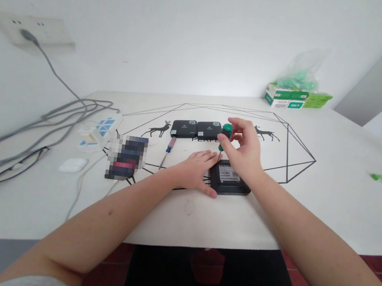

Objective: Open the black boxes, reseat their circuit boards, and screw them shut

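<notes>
A small black box (230, 179) with a white label lies on the white table (328, 200) in front of me. My left hand (197, 170) rests flat against its left side, fingers stretched out. My right hand (243, 150) is closed round a green-handled screwdriver (226, 134), held upright with its tip down at the box's far left corner. Two more black boxes (196, 129) sit side by side behind it.
A red-and-blue screwdriver (167, 151) lies left of my left hand. Further left are a blurred dark object (127, 157), a white earbud case (73, 165), glasses (13, 169), a power strip (98, 132) with grey cables. Green boxes (295, 98) stand at the back right.
</notes>
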### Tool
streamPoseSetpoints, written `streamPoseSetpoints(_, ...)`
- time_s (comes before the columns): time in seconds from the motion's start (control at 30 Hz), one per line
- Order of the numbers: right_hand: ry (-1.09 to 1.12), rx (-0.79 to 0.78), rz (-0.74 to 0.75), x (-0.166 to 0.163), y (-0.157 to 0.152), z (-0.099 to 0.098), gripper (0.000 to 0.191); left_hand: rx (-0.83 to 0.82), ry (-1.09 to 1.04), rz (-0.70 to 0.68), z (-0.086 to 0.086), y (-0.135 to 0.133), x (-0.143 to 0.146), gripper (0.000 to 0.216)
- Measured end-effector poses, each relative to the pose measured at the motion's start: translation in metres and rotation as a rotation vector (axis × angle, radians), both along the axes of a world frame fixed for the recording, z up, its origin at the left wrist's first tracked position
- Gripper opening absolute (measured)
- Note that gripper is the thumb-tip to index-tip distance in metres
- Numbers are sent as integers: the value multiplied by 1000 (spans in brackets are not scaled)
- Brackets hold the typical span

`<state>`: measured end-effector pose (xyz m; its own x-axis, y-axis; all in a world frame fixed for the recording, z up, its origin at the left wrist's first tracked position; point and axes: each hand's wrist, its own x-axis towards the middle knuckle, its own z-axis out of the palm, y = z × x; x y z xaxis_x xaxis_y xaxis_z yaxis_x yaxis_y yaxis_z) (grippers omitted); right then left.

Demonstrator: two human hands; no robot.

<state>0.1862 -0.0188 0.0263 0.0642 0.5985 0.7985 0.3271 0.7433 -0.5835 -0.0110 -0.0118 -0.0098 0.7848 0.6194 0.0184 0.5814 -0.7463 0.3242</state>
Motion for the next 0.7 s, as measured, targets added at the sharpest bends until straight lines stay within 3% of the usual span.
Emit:
streamPoseSetpoints(0.2,-1,-57,133,0,-5,3,33,-4,-1,11,1,-1,0,134)
streamPoseSetpoints(0.33,-52,-4,49,0,-5,8,23,5,-10,2,2,-1,0,133)
streamPoseSetpoints(0.43,-62,32,-15,-1,-4,9,26,10,-18,-5,2,0,0,131)
streamPoseSetpoints(0.6,15,-26,89,0,-1,3,39,-6,-15,1,3,0,-1,131)
streamPoseSetpoints(0.7,-17,-27,90,1,-1,3,33,-15,-14,5,4,0,-1,132)
